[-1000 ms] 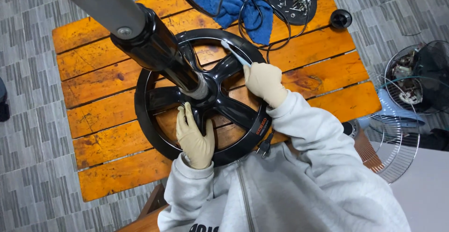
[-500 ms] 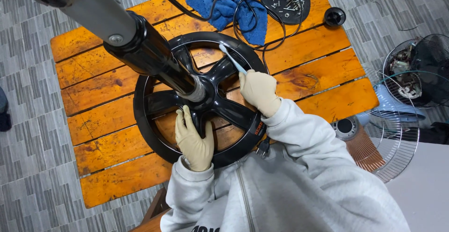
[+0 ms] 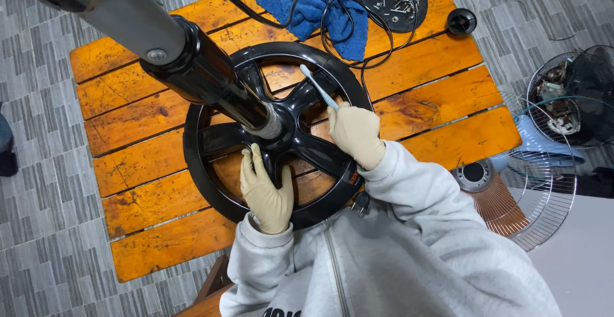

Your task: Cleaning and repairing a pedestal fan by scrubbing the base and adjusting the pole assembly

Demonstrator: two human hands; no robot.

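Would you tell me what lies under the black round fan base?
The black round fan base rests on the orange wooden table; planks show between its spokes. Whatever is under the rim and hub stays covered.

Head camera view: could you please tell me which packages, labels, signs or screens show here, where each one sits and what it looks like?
Small orange label: on the near right rim of the round black fan base, just under the right hand; a small rectangle, print too small to tell.
Light handwritten marks: on the dark oval tray at the table's far edge, among screws.
No packages, signs or screens show.
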